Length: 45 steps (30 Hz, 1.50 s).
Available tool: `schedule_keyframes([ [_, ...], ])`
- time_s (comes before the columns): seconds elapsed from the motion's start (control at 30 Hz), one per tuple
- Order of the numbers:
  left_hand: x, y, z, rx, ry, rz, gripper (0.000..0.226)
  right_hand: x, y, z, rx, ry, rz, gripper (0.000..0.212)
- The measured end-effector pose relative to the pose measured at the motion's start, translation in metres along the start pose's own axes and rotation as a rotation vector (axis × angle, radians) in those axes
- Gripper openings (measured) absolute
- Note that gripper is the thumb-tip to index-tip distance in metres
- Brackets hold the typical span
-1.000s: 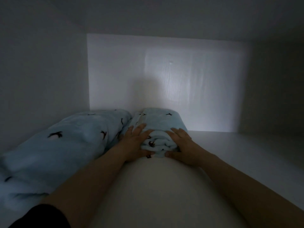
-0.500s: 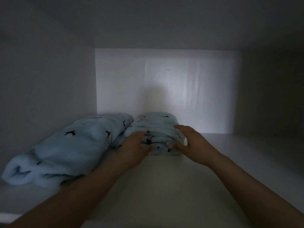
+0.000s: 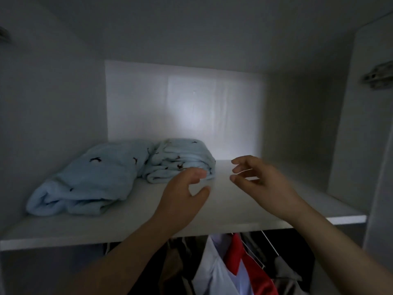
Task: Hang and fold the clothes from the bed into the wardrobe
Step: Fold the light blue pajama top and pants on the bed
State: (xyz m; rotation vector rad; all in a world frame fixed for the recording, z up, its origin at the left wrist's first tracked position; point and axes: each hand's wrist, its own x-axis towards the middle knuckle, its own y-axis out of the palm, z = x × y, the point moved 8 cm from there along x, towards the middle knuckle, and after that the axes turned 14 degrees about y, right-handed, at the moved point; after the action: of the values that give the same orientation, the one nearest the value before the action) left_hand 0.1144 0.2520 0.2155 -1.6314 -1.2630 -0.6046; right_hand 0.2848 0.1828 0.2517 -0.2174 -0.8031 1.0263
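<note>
Two folded light-blue garments with small dark prints lie on the white wardrobe shelf [image 3: 244, 207]. The larger folded garment [image 3: 89, 179] is at the left, and the smaller folded garment [image 3: 180, 158] lies beside it toward the back. My left hand [image 3: 182, 194] hovers just in front of the smaller garment with loosely curled fingers and holds nothing. To its right, my right hand [image 3: 255, 179] hangs above the bare shelf, fingers relaxed and apart from the cloth.
Below the shelf hang several clothes, among them a white shirt [image 3: 217, 271] and a red garment [image 3: 248, 265] on wire hangers. The wardrobe's side walls close in left and right, with a door hinge [image 3: 377, 76] at the upper right.
Both hands have let go of the smaller folded garment and drawn back toward me. The camera has pulled back, so the shelf's front edge and the hanging clothes now show.
</note>
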Motion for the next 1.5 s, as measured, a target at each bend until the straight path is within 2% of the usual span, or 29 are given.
schedule_keyframes([
  [0.27, -0.041, 0.001, -0.027, -0.269, 0.013, 0.084, 0.023, -0.093, -0.024, 0.024, -0.036, 0.123, -0.179, 0.023],
  [0.43, -0.054, 0.026, -0.072, -0.427, 0.053, 0.16, 0.023, -0.15, -0.064, 0.028, -0.124, 0.22, -0.281, 0.022],
  [0.63, -0.057, 0.078, -0.145, -0.601, 0.086, 0.24, 0.02, -0.221, -0.143, 0.028, -0.279, 0.316, -0.448, 0.023],
  [0.87, -0.07, 0.165, -0.265, -0.767, 0.182, 0.329, 0.021, -0.315, -0.251, 0.018, -0.431, 0.406, -0.644, 0.02],
  [1.03, -0.087, 0.221, -0.337, -0.845, 0.28, 0.419, 0.022, -0.378, -0.304, 0.005, -0.44, 0.479, -0.783, 0.017],
  [1.3, -0.103, 0.294, -0.43, -1.102, 0.406, 0.623, 0.023, -0.451, -0.358, 0.004, -0.536, 0.604, -1.021, 0.018],
  [1.5, -0.13, 0.328, -0.495, -1.356, 0.552, 0.831, 0.018, -0.511, -0.365, 0.031, -0.738, 0.76, -1.283, 0.019],
])
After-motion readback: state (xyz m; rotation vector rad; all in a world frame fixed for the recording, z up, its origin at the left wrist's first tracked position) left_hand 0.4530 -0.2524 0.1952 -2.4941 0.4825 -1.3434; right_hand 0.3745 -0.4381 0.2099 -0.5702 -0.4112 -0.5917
